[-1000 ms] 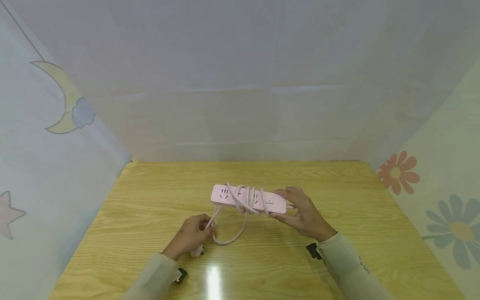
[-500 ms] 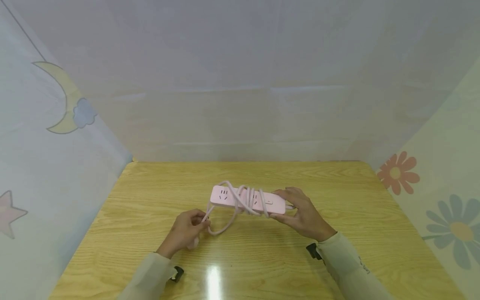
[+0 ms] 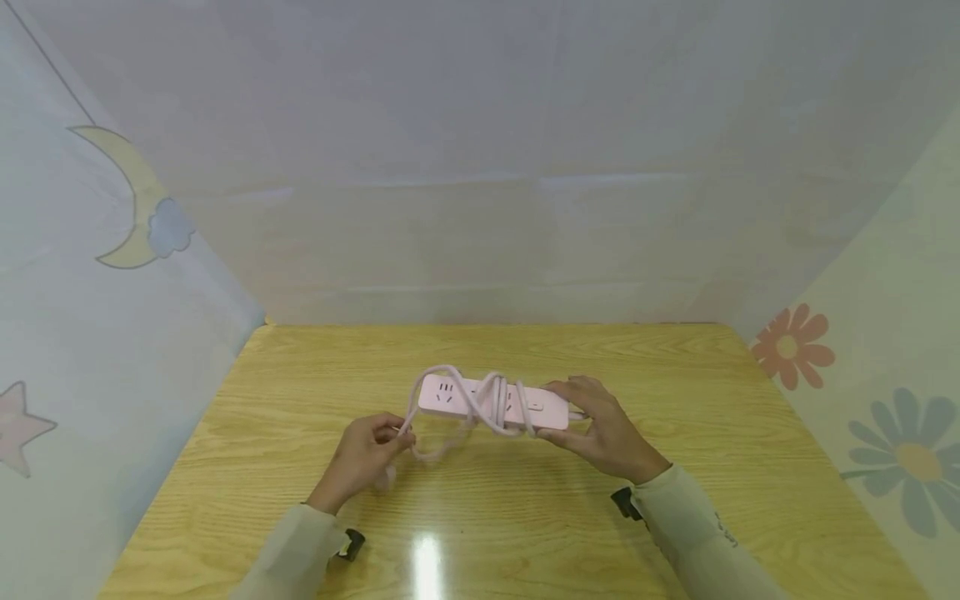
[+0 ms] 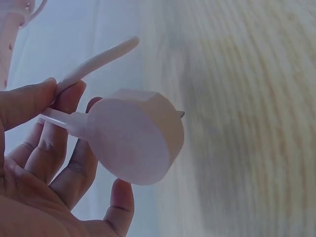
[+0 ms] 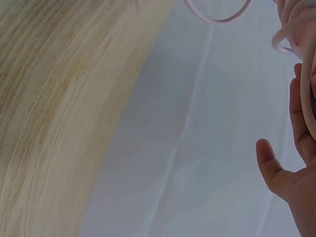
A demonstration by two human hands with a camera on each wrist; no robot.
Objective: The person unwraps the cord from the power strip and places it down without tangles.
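The left hand [image 3: 362, 454] pinches a pale pink cord [image 4: 98, 61] between thumb and forefinger, the other fingers spread and bent beneath. In the left wrist view a rounded plug [image 4: 131, 138] of the same pink hangs just in front of those fingers, with a bit of a dark prong [image 4: 181, 114] showing at its far side. The right hand [image 3: 611, 429] grips the right end of a pink power strip [image 3: 450, 395], thumb along the near edge and fingers over the far one; the right wrist view catches only part of this hand, one finger standing apart from the rest.

The power strip lies lengthwise between the two hands, seemingly raised above the table [image 3: 300, 367] and sloping slightly down to the right. Its cord wraps several times around the middle — some turns bunched, one set apart nearer the switch [image 3: 536, 407] — and a loose loop hangs below toward the left hand. Socket slots show at the strip's left end.

Pale sleeves cover both forearms, a black piece jutting beside each wrist. Under them spreads the wood-grain table, with a bright glare near its front. Behind rises a plain pale sheet [image 3: 480, 208]; a moon [image 3: 144, 187], cloud [image 3: 171, 227] and star [image 3: 22, 427] decorate the left side, red and blue flowers the right.
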